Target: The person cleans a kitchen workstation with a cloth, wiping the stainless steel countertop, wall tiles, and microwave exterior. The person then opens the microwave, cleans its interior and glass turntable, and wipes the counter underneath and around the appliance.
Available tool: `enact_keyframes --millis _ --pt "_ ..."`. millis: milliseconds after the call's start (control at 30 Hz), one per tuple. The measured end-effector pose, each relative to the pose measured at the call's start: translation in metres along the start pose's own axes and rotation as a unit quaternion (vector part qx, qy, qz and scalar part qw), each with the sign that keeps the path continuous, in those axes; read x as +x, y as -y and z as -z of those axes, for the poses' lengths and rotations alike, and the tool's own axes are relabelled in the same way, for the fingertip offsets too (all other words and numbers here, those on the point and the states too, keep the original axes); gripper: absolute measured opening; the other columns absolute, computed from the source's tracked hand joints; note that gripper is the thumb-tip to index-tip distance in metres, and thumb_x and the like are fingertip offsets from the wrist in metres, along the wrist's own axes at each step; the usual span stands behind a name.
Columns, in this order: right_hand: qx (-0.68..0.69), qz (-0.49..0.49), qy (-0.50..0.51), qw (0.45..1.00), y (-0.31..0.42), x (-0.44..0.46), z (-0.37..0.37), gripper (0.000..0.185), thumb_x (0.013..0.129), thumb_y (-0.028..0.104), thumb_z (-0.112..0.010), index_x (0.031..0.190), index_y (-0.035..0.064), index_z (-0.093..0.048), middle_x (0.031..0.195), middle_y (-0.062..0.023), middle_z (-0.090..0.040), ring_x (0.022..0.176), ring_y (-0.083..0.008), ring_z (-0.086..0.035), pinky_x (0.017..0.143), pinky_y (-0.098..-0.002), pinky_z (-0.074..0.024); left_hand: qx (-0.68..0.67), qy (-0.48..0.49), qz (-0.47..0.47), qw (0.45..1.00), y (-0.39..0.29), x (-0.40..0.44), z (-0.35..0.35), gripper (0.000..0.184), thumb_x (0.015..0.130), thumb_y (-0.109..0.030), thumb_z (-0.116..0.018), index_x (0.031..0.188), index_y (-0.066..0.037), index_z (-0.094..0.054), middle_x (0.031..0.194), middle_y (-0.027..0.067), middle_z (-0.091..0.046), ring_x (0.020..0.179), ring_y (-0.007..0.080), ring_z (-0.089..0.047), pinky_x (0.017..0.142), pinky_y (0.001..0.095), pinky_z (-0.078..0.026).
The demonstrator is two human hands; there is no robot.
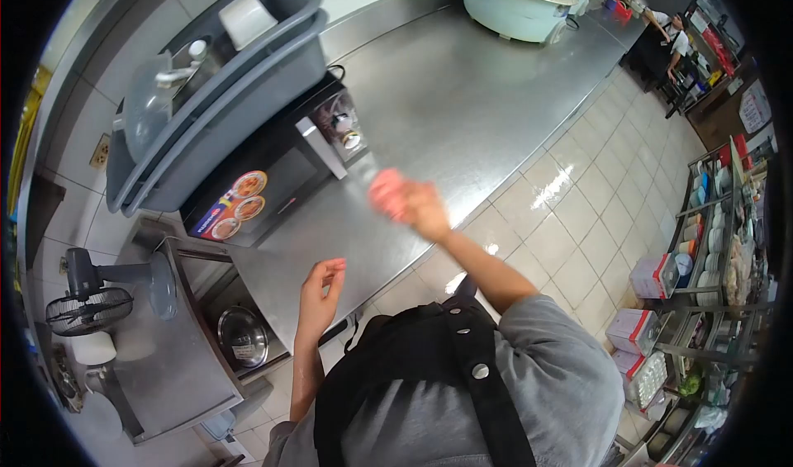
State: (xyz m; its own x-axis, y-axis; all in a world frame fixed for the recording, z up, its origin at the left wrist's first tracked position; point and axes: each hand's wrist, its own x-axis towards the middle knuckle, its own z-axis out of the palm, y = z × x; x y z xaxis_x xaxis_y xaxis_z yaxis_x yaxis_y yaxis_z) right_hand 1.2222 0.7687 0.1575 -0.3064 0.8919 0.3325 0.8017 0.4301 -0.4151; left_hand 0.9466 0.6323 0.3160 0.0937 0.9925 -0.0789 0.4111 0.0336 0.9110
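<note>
My right hand [425, 209] is closed on a pink cloth [390, 194], blurred by motion, over the steel counter [462, 95] near its front edge. In front of it stands a black microwave [289, 170] with a silver handle and a food sticker on its door. My left hand [324, 285] is raised at the counter's front edge, to the left of the right hand. Its fingers are apart from the thumb and nothing is in them. Grey tubs [239, 95] are stacked on the microwave, with a white container [246, 21] inside.
A pale green cooker [520, 4] stands at the counter's far end. On the left are a black fan [89, 310] and a metal bowl [243, 335] on a lower shelf. Shelves of dishes [710, 244] line the right side. Another person [677, 42] is at the far right.
</note>
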Motion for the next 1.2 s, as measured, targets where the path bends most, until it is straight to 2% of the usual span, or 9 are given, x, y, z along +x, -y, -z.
enact_keyframes --millis 167,267,400,567,900,1033,1067,1133,1200 --pt "-0.164 -0.097 -0.149 0.97 -0.203 -0.044 0.122 0.046 0.08 0.014 -0.063 0.124 0.0023 -0.053 0.124 -0.0163 -0.056 0.118 -0.0363 -0.049 0.102 -0.0569 -0.0313 -0.015 0.031 0.02 0.999 -0.028 0.031 -0.102 0.022 0.095 -0.01 -0.056 0.115 -0.002 -0.061 0.107 0.0109 -0.067 0.099 0.0191 -0.065 0.086 0.032 -0.05" --pt "-0.011 -0.115 -0.083 0.99 -0.191 -0.047 0.143 0.05 0.077 0.006 -0.061 0.125 0.0024 -0.051 0.125 -0.0178 -0.054 0.122 -0.0387 -0.046 0.105 -0.0567 -0.0295 -0.003 0.056 0.028 0.998 -0.041 0.06 -0.168 0.023 0.094 -0.008 -0.057 0.115 -0.002 -0.061 0.11 0.0116 -0.066 0.098 0.0202 -0.065 0.086 0.0328 -0.051" --pt "0.167 0.076 0.027 0.983 -0.118 -0.059 0.14 0.05 0.077 0.016 -0.065 0.124 0.0027 -0.055 0.136 -0.0192 -0.048 0.133 -0.0391 -0.038 0.114 -0.0535 -0.0227 0.051 0.074 -0.045 0.995 -0.072 0.106 -0.243 0.025 0.091 -0.006 -0.058 0.115 -0.001 -0.059 0.114 0.0131 -0.06 0.096 0.0234 -0.065 0.084 0.0341 -0.052" --pt "0.028 0.088 0.068 0.993 -0.17 -0.046 0.1 0.055 0.083 0.031 -0.063 0.132 0.0097 -0.053 0.138 -0.0131 -0.05 0.135 -0.0312 -0.039 0.117 -0.0539 -0.019 0.125 0.069 -0.15 0.978 -0.104 0.165 -0.304 0.024 0.09 -0.005 -0.057 0.113 -0.001 -0.06 0.112 0.0134 -0.059 0.093 0.0245 -0.063 0.081 0.0336 -0.053" --pt "-0.121 -0.244 -0.069 0.96 -0.499 0.035 0.24 0.049 0.091 0.031 -0.051 0.135 0.0105 -0.05 0.142 -0.0093 -0.049 0.137 -0.0254 -0.039 0.118 -0.0547 -0.0164 0.096 0.056 -0.092 0.989 -0.13 0.284 -0.415 0.016 0.092 -0.005 -0.055 0.104 -0.002 -0.066 0.1 0.0113 -0.062 0.088 0.0216 -0.064 0.076 0.0299 -0.053" --pt "-0.155 -0.355 -0.12 0.914 -0.617 0.018 0.318 0.047 0.092 0.032 -0.049 0.135 0.0123 -0.05 0.134 -0.009 -0.056 0.118 -0.0277 -0.057 0.099 -0.0503 -0.042 0.076 0.111 -0.161 0.978 -0.184 0.369 -0.495 0.015 0.093 -0.003 -0.053 0.103 -0.001 -0.064 0.103 0.0131 -0.062 0.089 0.0264 -0.065 0.077 0.0329 -0.054" --pt "0.046 -0.433 -0.073 0.897 -0.685 -0.01 0.32 0.05 0.087 0.022 -0.055 0.136 0.0128 -0.048 0.134 -0.0084 -0.055 0.119 -0.0282 -0.055 0.095 -0.0486 -0.0458 0.075 0.131 -0.185 0.971 -0.204 0.389 -0.516 0.016 0.093 -0.004 -0.052 0.104 -0.001 -0.063 0.104 0.0138 -0.062 0.09 0.029 -0.064 0.078 0.0353 -0.053" --pt "0.053 -0.381 -0.095 0.918 -0.776 -0.085 0.333 0.05 0.089 0.019 -0.053 0.138 0.0128 -0.046 0.119 -0.0075 -0.061 0.101 -0.03 -0.061 0.081 -0.0464 -0.0512 0.097 0.159 -0.228 0.956 -0.238 0.428 -0.559 0.017 0.093 -0.005 -0.052 0.105 -0.002 -0.063 0.105 0.0135 -0.062 0.089 0.0301 -0.064 0.078 0.0365 -0.052" --pt "-0.251 -0.346 0.001 0.904 -0.813 -0.187 0.33 0.058 0.093 0.034 -0.047 0.144 0.0097 -0.036 0.136 -0.0097 -0.041 0.121 -0.0287 -0.038 0.096 -0.0478 -0.0384 0.121 0.184 -0.268 0.938 -0.277 0.46 -0.603 0.017 0.093 -0.006 -0.052 0.106 -0.003 -0.063 0.105 0.0132 -0.062 0.089 0.0313 -0.063 0.078 0.0376 -0.052"
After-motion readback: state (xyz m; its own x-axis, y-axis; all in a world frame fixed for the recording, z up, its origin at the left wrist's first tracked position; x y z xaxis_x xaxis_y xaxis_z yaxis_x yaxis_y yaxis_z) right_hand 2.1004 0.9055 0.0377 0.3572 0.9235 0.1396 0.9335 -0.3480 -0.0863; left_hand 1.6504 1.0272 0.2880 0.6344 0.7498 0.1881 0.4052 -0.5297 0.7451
